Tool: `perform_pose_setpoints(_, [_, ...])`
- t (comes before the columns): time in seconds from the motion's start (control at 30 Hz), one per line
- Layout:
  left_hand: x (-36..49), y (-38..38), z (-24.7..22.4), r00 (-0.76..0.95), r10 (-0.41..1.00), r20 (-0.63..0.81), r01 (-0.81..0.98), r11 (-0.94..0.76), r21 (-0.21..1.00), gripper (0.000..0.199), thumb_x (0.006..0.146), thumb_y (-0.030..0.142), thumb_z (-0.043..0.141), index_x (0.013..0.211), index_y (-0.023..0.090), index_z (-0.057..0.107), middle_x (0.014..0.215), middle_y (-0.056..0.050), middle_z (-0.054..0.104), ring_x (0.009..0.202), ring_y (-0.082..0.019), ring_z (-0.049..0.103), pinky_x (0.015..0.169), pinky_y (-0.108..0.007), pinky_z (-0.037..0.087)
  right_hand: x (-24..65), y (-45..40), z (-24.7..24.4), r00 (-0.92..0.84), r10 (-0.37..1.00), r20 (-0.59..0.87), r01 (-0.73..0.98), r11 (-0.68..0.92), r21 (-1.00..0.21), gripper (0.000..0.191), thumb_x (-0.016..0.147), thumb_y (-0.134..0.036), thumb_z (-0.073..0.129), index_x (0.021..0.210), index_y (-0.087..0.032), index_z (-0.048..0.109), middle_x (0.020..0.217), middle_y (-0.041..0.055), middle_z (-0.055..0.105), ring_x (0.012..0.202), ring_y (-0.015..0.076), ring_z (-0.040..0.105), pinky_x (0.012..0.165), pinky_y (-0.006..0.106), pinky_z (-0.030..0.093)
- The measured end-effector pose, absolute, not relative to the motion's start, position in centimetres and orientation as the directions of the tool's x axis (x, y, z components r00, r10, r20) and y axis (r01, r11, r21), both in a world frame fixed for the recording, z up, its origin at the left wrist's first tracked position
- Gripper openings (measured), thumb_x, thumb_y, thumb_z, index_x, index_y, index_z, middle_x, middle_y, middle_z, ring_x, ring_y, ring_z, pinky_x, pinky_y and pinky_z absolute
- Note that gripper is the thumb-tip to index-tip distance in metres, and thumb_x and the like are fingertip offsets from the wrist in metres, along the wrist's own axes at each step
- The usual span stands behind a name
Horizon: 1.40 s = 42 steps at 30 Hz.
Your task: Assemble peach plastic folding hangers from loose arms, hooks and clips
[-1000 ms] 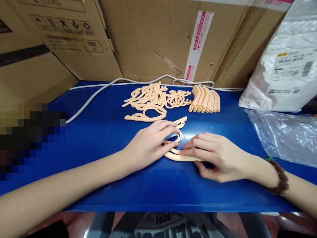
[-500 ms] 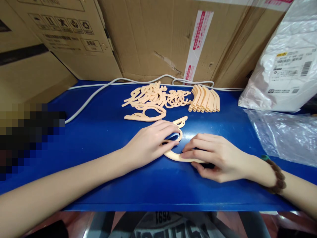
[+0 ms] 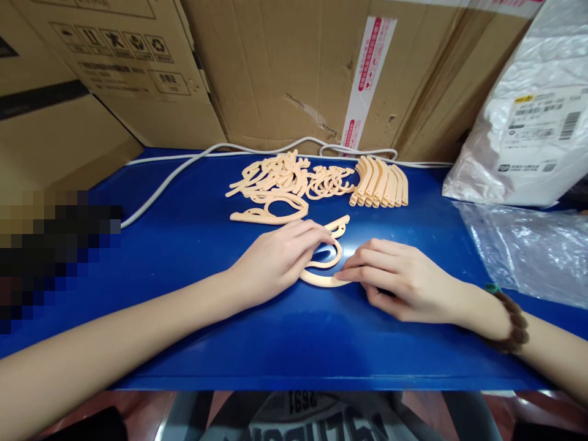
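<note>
A cream plastic folding hanger [image 3: 321, 280] lies before me near the middle of the blue table, one curved arm toward me and a slotted end pointing away. My left hand [image 3: 275, 257] is closed over its left side, fingers bent round the joint and hiding part of it. Thumb and fingers of my right hand [image 3: 404, 278] pinch the near curved arm, whose right end is hidden behind them. Just beyond my left hand rests a folded hanger [image 3: 282, 218] of the same colour.
Along the back of the table [image 3: 206, 349] lie a heap of hanger arms [image 3: 271, 177], a cluster of hooks [image 3: 328, 184] and a neat row of curved arms [image 3: 379, 184]. Behind run a white cable [image 3: 169, 180] and cardboard boxes [image 3: 285, 67]. A white parcel bag [image 3: 519, 147] stands right.
My right hand has moved slightly up and away from me, swinging the near hanger arm closer to the loop. My left thumb has drawn back, so more of the loop shows.
</note>
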State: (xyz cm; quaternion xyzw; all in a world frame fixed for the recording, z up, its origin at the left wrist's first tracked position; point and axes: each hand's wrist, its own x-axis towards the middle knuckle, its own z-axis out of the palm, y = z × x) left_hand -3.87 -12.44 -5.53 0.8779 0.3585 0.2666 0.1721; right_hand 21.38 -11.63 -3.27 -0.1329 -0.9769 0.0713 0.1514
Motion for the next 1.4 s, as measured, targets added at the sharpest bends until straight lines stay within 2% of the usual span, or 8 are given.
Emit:
perform_pose_setpoints(0.23, [-4.2,-12.1,-6.0,0.624,0.718,0.309,0.543,-0.683,0.489,0.042,0.093,0.005,0.035,0.122,0.024,0.059,0.130,-0.002,0.064,0.125,-0.019,0.054,0.105,-0.037,0.046,21.7,-11.1,-3.6,-0.902,0.312,0.300,0.282,0.949,-0.139,0.034,0.092,-0.010,0.046,0.121,-0.016,0.061,0.110,0.0100,0.068,0.101,0.0206,0.060,0.085,0.036,0.051])
perform_pose_setpoints(0.47, [-4.2,-11.8,-6.0,0.631,0.712,0.308,0.538,-0.687,0.488,0.031,0.098,0.009,0.040,0.117,0.022,0.061,0.121,-0.002,0.067,0.114,-0.019,0.058,0.099,-0.036,0.047,21.9,-10.7,-3.7,-0.870,0.358,0.339,0.383,0.924,0.008,0.025,0.096,-0.018,0.050,0.116,-0.013,0.064,0.088,0.0069,0.067,0.074,0.0174,0.054,0.066,0.031,0.040])
perform_pose_setpoints(0.57, [-4.2,-11.7,-6.0,0.637,0.699,0.327,0.518,-0.701,0.490,0.028,0.098,0.010,0.041,0.115,0.021,0.061,0.118,-0.003,0.067,0.110,-0.019,0.059,0.097,-0.035,0.047,21.9,-10.8,-3.6,-0.864,0.373,0.338,0.397,0.918,0.002,0.026,0.097,-0.019,0.047,0.117,-0.013,0.063,0.084,0.0051,0.067,0.070,0.0158,0.053,0.065,0.030,0.037])
perform_pose_setpoints(0.7, [-4.2,-11.7,-6.2,0.642,0.678,0.358,0.475,-0.718,0.508,0.032,0.097,0.009,0.040,0.120,0.022,0.058,0.126,-0.006,0.061,0.120,-0.019,0.055,0.103,-0.036,0.046,21.8,-10.9,-3.4,-0.844,0.432,0.317,0.447,0.894,-0.027,0.030,0.098,-0.023,0.046,0.121,-0.014,0.062,0.080,0.0041,0.064,0.071,0.0167,0.053,0.067,0.030,0.037])
perform_pose_setpoints(0.87, [-4.1,-11.8,-6.1,0.615,0.697,0.369,0.503,-0.707,0.497,0.037,0.095,0.007,0.039,0.127,0.021,0.053,0.135,-0.008,0.054,0.127,-0.019,0.049,0.109,-0.039,0.041,21.9,-10.7,-3.4,-0.818,0.502,0.280,0.527,0.850,0.014,0.040,0.100,-0.042,0.048,0.126,-0.014,0.059,0.093,0.0074,0.064,0.081,0.0193,0.055,0.073,0.032,0.038])
perform_pose_setpoints(1.07, [-4.0,-12.1,-5.6,0.571,0.727,0.382,0.582,-0.686,0.436,0.039,0.090,0.015,0.054,0.129,0.020,0.050,0.141,-0.010,0.049,0.131,-0.024,0.044,0.112,-0.046,0.038,22.2,-10.4,-3.6,-0.810,0.519,0.273,0.558,0.825,0.086,0.059,0.097,-0.057,0.045,0.134,-0.012,0.054,0.104,0.0116,0.064,0.089,0.0236,0.057,0.078,0.036,0.038])
perform_pose_setpoints(1.2, [-3.9,-12.2,-5.5,0.596,0.708,0.378,0.562,-0.704,0.433,0.043,0.089,0.018,0.056,0.131,0.020,0.048,0.143,-0.011,0.048,0.134,-0.024,0.043,0.114,-0.045,0.036,22.2,-10.4,-3.4,-0.826,0.497,0.265,0.522,0.853,0.027,0.068,0.091,-0.066,0.050,0.134,-0.012,0.053,0.111,0.0132,0.064,0.096,0.0259,0.058,0.084,0.039,0.040])
perform_pose_setpoints(1.4, [-3.7,-12.5,-5.7,0.639,0.691,0.338,0.551,-0.718,0.426,0.056,0.087,0.037,0.064,0.136,0.018,0.045,0.149,-0.014,0.043,0.142,-0.028,0.037,0.119,-0.048,0.030,21.7,-10.7,-3.5,-0.856,0.477,0.198,0.469,0.879,-0.087,0.071,0.090,-0.064,0.054,0.140,-0.015,0.047,0.131,0.0157,0.057,0.113,0.0283,0.055,0.093,0.043,0.042])
